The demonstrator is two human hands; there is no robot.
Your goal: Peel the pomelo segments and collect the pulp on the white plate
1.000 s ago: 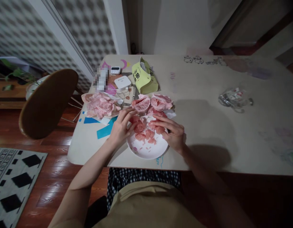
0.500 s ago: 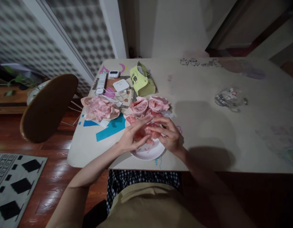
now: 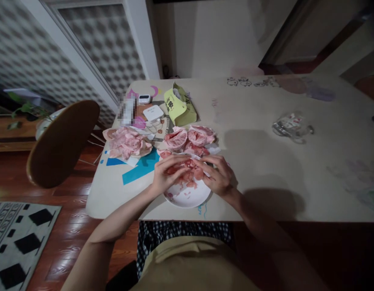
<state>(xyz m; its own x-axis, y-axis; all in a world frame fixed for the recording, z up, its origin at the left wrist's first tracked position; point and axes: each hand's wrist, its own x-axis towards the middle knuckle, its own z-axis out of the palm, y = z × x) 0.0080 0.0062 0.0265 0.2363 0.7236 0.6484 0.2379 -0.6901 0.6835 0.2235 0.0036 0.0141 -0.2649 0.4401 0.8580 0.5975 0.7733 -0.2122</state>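
Observation:
A white plate near the table's front edge holds several pink pomelo flesh pieces. My left hand and my right hand meet over the plate, fingers curled around one pink pomelo segment between them. Behind the plate lie larger pomelo sections, partly opened. To the left a heap of pink pomelo peel and membrane rests on paper.
A yellow-green tissue pack, a white box and small devices sit at the back left. Blue paper scraps lie left of the plate. A crumpled clear wrapper lies at the right. A brown chair stands left of the table.
My left hand left the larger sections behind the plate and joined my right hand over the plate. Both hands now close on one segment. The view shifted slightly.

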